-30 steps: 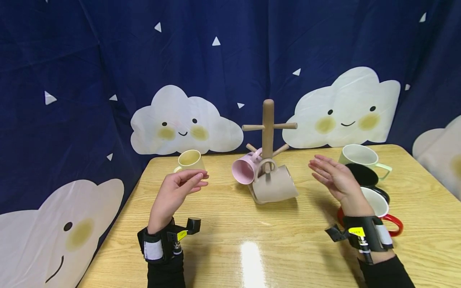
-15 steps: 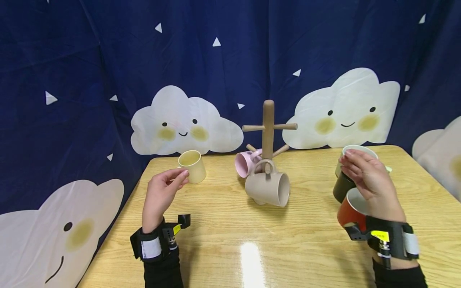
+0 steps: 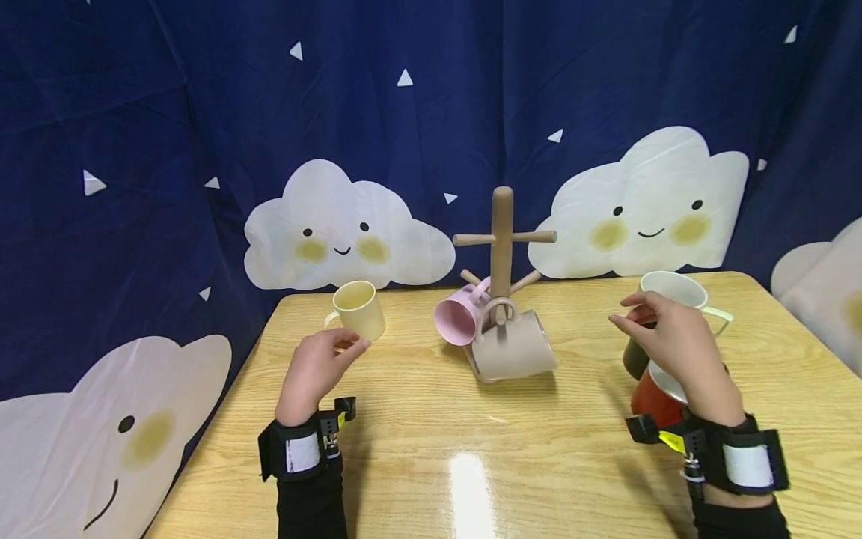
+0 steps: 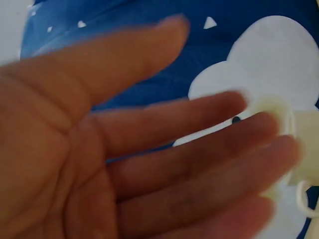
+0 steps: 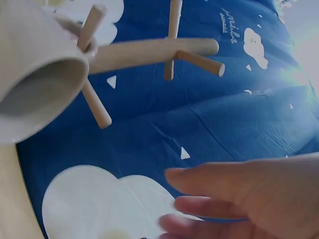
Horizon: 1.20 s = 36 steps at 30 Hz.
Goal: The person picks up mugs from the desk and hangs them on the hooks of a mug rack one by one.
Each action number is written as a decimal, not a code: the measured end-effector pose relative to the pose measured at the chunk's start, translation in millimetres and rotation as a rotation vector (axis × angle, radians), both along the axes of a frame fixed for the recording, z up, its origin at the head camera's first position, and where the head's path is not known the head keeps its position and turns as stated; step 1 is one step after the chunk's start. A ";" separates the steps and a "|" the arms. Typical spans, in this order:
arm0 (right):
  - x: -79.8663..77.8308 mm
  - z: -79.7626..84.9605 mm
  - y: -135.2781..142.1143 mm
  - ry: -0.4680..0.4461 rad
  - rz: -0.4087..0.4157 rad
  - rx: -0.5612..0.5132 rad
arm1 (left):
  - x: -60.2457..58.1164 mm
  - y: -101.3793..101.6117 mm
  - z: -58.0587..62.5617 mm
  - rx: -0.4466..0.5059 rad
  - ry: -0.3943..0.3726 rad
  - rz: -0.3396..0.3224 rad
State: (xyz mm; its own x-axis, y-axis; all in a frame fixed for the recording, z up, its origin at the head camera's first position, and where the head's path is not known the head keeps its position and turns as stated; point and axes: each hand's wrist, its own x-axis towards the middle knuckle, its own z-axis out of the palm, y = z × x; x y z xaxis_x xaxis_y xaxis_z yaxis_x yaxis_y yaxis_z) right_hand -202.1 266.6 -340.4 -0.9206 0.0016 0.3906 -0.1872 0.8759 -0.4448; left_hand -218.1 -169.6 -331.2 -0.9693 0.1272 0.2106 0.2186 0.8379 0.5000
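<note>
My left hand (image 3: 319, 370) hovers just in front of a pale yellow mug (image 3: 360, 313), its fingers loosely extended and holding nothing; the left wrist view shows the palm and spread fingers (image 4: 194, 164). On the right, my right hand (image 3: 683, 348) hangs above a black mug (image 3: 636, 361) and a red mug (image 3: 653, 400), partly hiding both. Nothing is between its relaxed fingers. At the centre stands a wooden mug tree (image 3: 501, 224). A beige mug (image 3: 515, 348) hangs by its handle from a lower front peg, tilted. Beside it a pink mug (image 3: 459, 318) hangs on the left.
Behind the right hand, a pale green-white mug (image 3: 673, 288) stands near the table's back edge. The wooden table (image 3: 417, 449) reaches a dark blue curtain (image 3: 404, 127) with cloud prints. Upper pegs (image 3: 535, 236) stick out sideways from the tree's post.
My right hand has moved right from beside the tree, over the mugs. The left hand has shifted slightly left and down. Both hanging mugs swung, turning one way and back.
</note>
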 end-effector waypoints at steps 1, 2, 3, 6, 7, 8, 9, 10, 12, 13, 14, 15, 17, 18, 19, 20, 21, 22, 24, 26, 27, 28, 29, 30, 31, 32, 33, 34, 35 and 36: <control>1.1 1.9 -2.2 -0.045 0.016 0.039 | -0.9 0.7 -1.8 -0.034 -0.022 -0.021; 2.0 3.3 -4.1 -0.096 0.030 0.066 | -2.0 1.5 -3.4 -0.062 -0.040 -0.041; 2.1 3.8 -5.4 -0.139 0.046 0.095 | -2.9 2.6 -4.7 -0.079 -0.057 -0.056; 1.6 2.5 -7.1 -0.237 0.086 0.172 | -4.7 6.7 -7.2 -0.101 -0.072 -0.089; 1.3 1.7 -7.4 -0.254 0.096 0.189 | -4.9 8.1 -7.8 -0.106 -0.068 -0.100; 1.3 0.9 -7.8 -0.262 0.104 0.202 | -5.0 9.5 -8.3 -0.108 -0.062 -0.110; 1.4 0.4 -8.5 -0.269 0.112 0.214 | -5.0 10.8 -8.5 -0.106 -0.057 -0.120; 1.6 0.0 -9.3 -0.275 0.123 0.226 | -4.8 12.0 -8.5 -0.102 -0.052 -0.131; 2.2 -0.6 -10.7 -0.288 0.152 0.252 | -4.5 14.2 -8.7 -0.097 -0.039 -0.151; 2.3 -1.2 -11.3 -0.298 0.174 0.264 | -4.4 15.1 -8.7 -0.095 -0.034 -0.159; 2.1 -1.8 -12.0 -0.312 0.200 0.274 | -4.5 15.7 -8.9 -0.093 -0.030 -0.169; 2.0 -2.5 -12.6 -0.326 0.225 0.281 | -4.4 16.2 -9.1 -0.092 -0.029 -0.179; 1.5 -4.1 -12.6 -0.346 0.270 0.291 | -4.3 16.8 -9.6 -0.098 -0.024 -0.196; 1.1 -4.6 -12.5 -0.355 0.285 0.294 | -4.3 16.9 -9.8 -0.100 -0.024 -0.200; 1.0 -5.1 -12.8 -0.362 0.294 0.294 | -4.2 17.0 -10.0 -0.104 -0.022 -0.205; 0.7 -5.3 -12.8 -0.371 0.298 0.294 | -4.2 17.1 -10.1 -0.107 -0.022 -0.208; 0.4 -5.5 -12.7 -0.378 0.298 0.292 | -4.1 17.1 -10.3 -0.110 -0.023 -0.209; 0.3 -5.7 -12.7 -0.386 0.295 0.291 | -3.9 17.3 -10.2 -0.114 -0.023 -0.208; 0.0 -5.9 -13.3 -0.411 0.293 0.286 | -3.8 17.4 -10.4 -0.117 -0.026 -0.207; -0.2 -6.2 -14.1 -0.435 0.298 0.279 | -3.7 17.7 -10.4 -0.118 -0.029 -0.209; -0.4 -6.4 -14.4 -0.446 0.300 0.276 | -3.5 17.9 -10.3 -0.117 -0.029 -0.209; -0.4 -6.5 -14.8 -0.454 0.301 0.274 | -3.3 18.1 -10.1 -0.116 -0.030 -0.209; -0.4 -6.3 -15.1 -0.461 0.306 0.276 | -3.3 18.3 -10.0 -0.114 -0.031 -0.209; -0.3 -6.1 -15.3 -0.465 0.306 0.277 | -3.3 18.5 -10.0 -0.114 -0.032 -0.208; -0.2 -6.0 -15.7 -0.465 0.300 0.281 | -3.1 18.7 -9.9 -0.115 -0.033 -0.207; -0.2 -5.7 -15.9 -0.464 0.293 0.286 | -3.0 18.8 -9.8 -0.116 -0.033 -0.206; -0.2 -5.3 -16.2 -0.456 0.285 0.291 | -3.0 18.9 -9.7 -0.117 -0.032 -0.204; 0.1 -4.9 -16.6 -0.439 0.275 0.297 | -3.0 18.9 -9.6 -0.118 -0.033 -0.202; 0.2 -4.5 -17.0 -0.420 0.264 0.302 | -3.2 19.0 -9.6 -0.119 -0.032 -0.202; 0.1 -4.2 -17.5 -0.398 0.253 0.306 | -3.2 19.0 -9.3 -0.120 -0.033 -0.202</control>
